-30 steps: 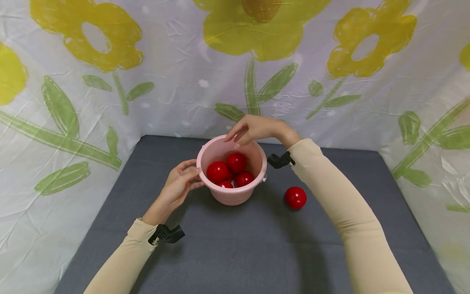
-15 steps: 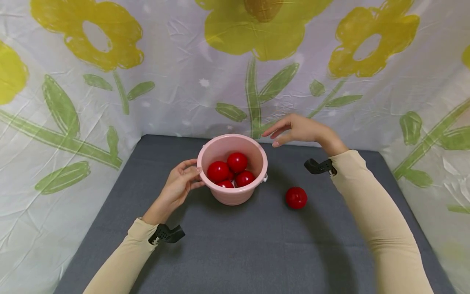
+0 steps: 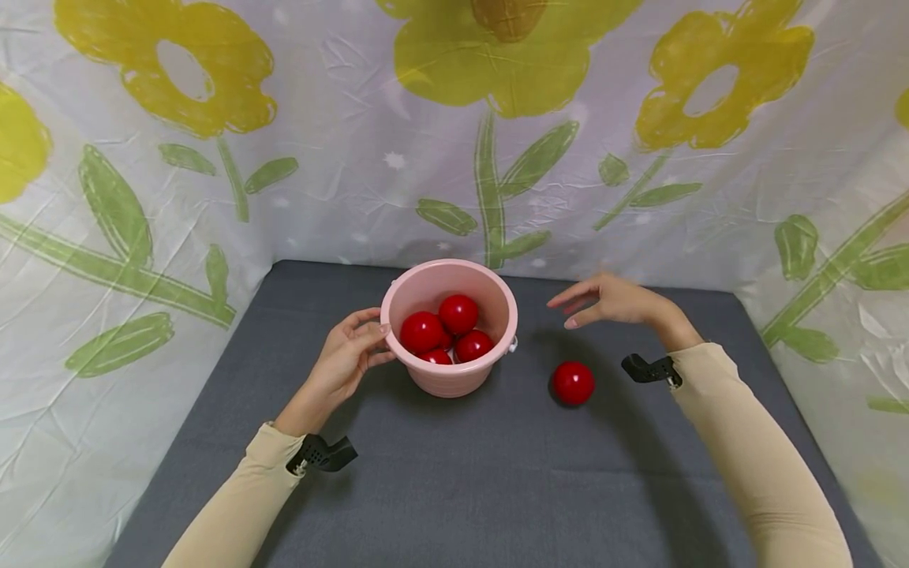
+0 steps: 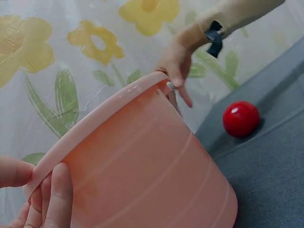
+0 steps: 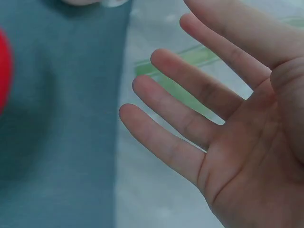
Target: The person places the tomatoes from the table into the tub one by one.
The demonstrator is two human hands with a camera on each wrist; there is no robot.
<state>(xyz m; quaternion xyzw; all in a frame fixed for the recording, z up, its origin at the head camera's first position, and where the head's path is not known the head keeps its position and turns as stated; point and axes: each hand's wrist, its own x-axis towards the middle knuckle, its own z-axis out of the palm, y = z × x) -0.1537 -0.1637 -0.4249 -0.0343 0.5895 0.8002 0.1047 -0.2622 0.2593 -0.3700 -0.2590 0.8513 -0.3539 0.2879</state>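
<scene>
1. On the grey table mat (image 3: 454,473), a pink plastic bucket (image 3: 449,371) stands with four red balls (image 3: 458,312) visible inside; one loose red ball (image 3: 573,383) lies on the mat just to its right.
2. By my reading, the step in hand is fetching that last ball: the right hand (image 3: 616,300) hangs above and slightly beyond it, not touching.
3. Its next move calls for lowering over the ball and closing around it.
4. That hand's fingers (image 5: 190,128) are spread straight, palm bare, holding nothing.
5. Meanwhile the left hand (image 3: 348,359) grips the bucket's rim, fingers (image 4: 57,194) curled against the wall.
</scene>
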